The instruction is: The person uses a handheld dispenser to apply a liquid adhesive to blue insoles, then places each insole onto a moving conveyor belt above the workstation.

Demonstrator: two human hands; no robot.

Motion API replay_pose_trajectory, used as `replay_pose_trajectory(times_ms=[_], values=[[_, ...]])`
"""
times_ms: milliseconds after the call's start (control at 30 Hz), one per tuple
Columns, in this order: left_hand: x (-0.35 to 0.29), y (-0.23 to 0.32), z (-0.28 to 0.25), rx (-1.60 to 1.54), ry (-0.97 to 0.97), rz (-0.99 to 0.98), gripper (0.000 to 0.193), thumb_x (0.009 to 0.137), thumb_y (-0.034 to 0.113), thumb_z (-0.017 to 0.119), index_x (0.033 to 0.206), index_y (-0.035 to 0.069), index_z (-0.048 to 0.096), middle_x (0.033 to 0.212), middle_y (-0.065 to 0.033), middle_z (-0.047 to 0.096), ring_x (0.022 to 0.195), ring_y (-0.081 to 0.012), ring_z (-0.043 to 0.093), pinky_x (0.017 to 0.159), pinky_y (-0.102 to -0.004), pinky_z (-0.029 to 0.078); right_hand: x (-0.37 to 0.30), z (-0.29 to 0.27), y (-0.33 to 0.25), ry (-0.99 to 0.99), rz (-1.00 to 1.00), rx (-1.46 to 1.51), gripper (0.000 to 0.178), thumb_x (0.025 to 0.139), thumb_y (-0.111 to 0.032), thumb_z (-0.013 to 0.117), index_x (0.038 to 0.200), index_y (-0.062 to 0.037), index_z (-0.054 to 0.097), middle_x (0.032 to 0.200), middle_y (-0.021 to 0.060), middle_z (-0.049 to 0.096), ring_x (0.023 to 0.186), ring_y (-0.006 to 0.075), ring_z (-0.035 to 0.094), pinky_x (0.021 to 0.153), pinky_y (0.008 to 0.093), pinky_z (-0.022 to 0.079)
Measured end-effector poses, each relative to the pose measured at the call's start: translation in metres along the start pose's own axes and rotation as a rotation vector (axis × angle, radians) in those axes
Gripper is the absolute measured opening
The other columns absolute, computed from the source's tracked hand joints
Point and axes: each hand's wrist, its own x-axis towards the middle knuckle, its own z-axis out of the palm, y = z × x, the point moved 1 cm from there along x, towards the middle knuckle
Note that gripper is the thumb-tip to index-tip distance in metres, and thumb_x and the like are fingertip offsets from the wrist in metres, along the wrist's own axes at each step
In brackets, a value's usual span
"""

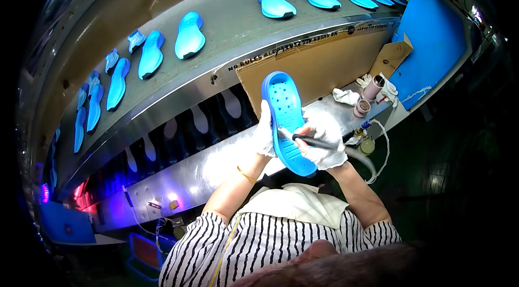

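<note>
My gloved left hand (265,130) grips a blue shoe sole (285,103) along its left edge, holding it up and tilted in front of me. The sole has a raised rim, small holes at its upper end and ridges lower down. In my gloved right hand (323,138) is a black-handled brush (309,140), its pale tip against the inside of the sole near the middle. The fingers of that hand are closed around the handle and lie over the sole's right edge.
A conveyor belt (227,22) carries several blue soles (189,35). Below it, a metal ledge (200,165) fronts a dark opening with pale sole shapes. A cardboard sheet (324,65) leans behind the hands. Two cups (373,88) and white gloves (346,96) lie at the right.
</note>
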Motion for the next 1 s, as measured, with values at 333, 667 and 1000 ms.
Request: replay_pose_trajectory(times_ms=[333, 667, 1000], values=[[0.006, 0.018, 0.004, -0.091, -0.065, 0.001, 0.078, 0.085, 0.067, 0.039, 0.126, 0.002, 0.046, 0.114, -0.0168, 0.057, 0.098, -0.0284, 0.060, 0.085, -0.0445, 0.051, -0.007, 0.002, -0.018, -0.017, 0.063, -0.083, 0.012, 0.073, -0.003, 0.070, 0.083, -0.0037, 0.064, 0.070, 0.0069, 0.064, 0.062, 0.0140, 0.062, 0.060, 0.0250, 0.049], [-0.008, -0.011, 0.034, -0.121, -0.122, -0.028, 0.087, 0.081, 0.074, 0.035, 0.136, 0.006, 0.035, 0.125, -0.0162, 0.050, 0.109, -0.0310, 0.054, 0.095, -0.0461, 0.045, 0.003, -0.030, -0.018, 0.235, 0.091, 0.197, 0.014, 0.077, 0.007, 0.065, 0.089, 0.0012, 0.058, 0.081, 0.0115, 0.064, 0.071, 0.0140, 0.064, 0.064, 0.0235, 0.052], [0.009, 0.001, 0.026, -0.076, -0.198, 0.124, 0.093, 0.079, 0.070, 0.046, 0.142, 0.006, 0.025, 0.143, -0.0144, 0.034, 0.128, -0.0320, 0.038, 0.107, -0.0464, 0.031, -0.005, -0.013, -0.024, 0.204, 0.141, 0.206, 0.008, 0.076, 0.006, 0.066, 0.078, -0.0001, 0.060, 0.081, 0.0107, 0.064, 0.070, 0.0126, 0.061, 0.064, 0.0240, 0.049]])
